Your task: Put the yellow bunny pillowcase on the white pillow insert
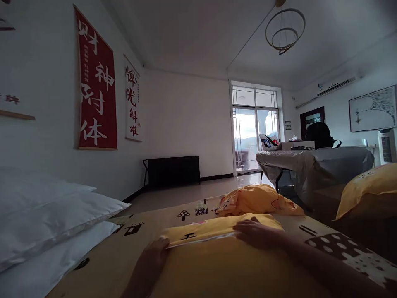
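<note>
A yellow pillowcase [217,269] lies in front of me on a printed beige sheet [149,217]. Its far end is a folded band with a dark mark and a thin white strip along the edge, perhaps a zipper. At the left end of that band, my left hand [157,247] is closed on the cloth, somewhat blurred. My right hand [256,232] grips the band near its right end, fingers bent over the top and the thumb side hidden. Just beyond, a crumpled orange-yellow cloth [257,199] rests on the sheet.
White pillows [62,221] are stacked at the left. On the right sits another yellow pillow [369,188]. Farther back, a table under a plastic cover [297,163] bears a box and a black backpack [319,134]. A black folded panel [173,170] stands by the wall.
</note>
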The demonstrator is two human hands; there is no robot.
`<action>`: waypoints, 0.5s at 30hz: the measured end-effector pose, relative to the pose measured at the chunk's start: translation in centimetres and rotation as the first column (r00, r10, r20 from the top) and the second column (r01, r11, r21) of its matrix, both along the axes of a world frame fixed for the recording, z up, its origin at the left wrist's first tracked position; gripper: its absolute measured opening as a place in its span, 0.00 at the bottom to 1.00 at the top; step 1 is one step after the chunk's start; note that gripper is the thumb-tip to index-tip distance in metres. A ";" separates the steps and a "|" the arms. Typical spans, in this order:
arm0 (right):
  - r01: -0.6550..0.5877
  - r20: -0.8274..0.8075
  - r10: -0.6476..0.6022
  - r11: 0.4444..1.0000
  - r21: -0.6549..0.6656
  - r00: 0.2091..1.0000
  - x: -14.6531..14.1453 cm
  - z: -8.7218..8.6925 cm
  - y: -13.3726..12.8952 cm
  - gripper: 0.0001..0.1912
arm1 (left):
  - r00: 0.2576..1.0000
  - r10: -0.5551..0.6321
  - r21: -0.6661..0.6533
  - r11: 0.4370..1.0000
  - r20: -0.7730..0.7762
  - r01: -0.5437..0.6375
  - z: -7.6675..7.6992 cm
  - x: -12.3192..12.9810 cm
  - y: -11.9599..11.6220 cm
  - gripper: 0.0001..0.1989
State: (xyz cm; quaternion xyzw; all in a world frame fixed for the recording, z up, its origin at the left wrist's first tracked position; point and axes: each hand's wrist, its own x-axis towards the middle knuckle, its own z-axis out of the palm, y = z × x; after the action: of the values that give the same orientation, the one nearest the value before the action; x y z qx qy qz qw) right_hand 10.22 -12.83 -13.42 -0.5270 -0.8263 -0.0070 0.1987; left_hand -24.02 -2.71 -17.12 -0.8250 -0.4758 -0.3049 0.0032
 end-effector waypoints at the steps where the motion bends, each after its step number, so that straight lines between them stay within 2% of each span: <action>1: -0.018 -0.002 0.018 1.000 0.006 1.000 0.2 -0.8 -0.8 0.14 | 0.996 -0.034 -0.042 0.998 0.086 0.038 -0.6 -0.4 0.8 0.16; 4: -0.043 -0.012 0.043 0.998 0.054 0.999 1.2 -2.2 -3.1 0.15 | 0.971 -0.106 -0.127 0.983 0.215 0.135 -1.5 -2.1 2.3 0.16; 7: -0.037 -0.006 0.038 0.995 0.093 0.999 1.7 -3.2 -4.8 0.13 | 0.966 -0.104 -0.045 0.992 0.237 0.117 -2.3 -3.7 2.4 0.18; 9: -0.031 0.007 0.031 0.997 0.071 1.000 1.8 -3.9 -5.3 0.09 | 0.984 -0.099 0.067 0.994 0.151 0.090 -2.8 -4.1 1.8 0.17; 11: 0.062 -0.025 -0.062 0.998 0.023 0.998 1.9 -4.1 -5.3 0.07 | 0.993 -0.115 0.143 0.983 -0.013 0.116 -2.9 -3.6 0.7 0.17; 13: 0.152 -0.039 -0.155 0.986 -0.064 0.987 2.3 -3.8 -5.0 0.11 | 0.976 -0.160 0.160 0.970 -0.149 0.183 -2.4 -2.7 -0.4 0.17; 15: 0.167 0.016 -0.167 0.973 -0.161 0.986 3.0 -3.0 -4.5 0.17 | 0.954 -0.225 0.107 0.963 -0.198 0.249 -1.5 -1.7 -1.3 0.16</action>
State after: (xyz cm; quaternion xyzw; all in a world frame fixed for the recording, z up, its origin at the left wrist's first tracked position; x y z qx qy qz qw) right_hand 13.21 -17.36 -16.39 -0.6091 -0.7771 0.0429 0.1528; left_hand -25.72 -4.02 -18.61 -0.8988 -0.3500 -0.2561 0.0646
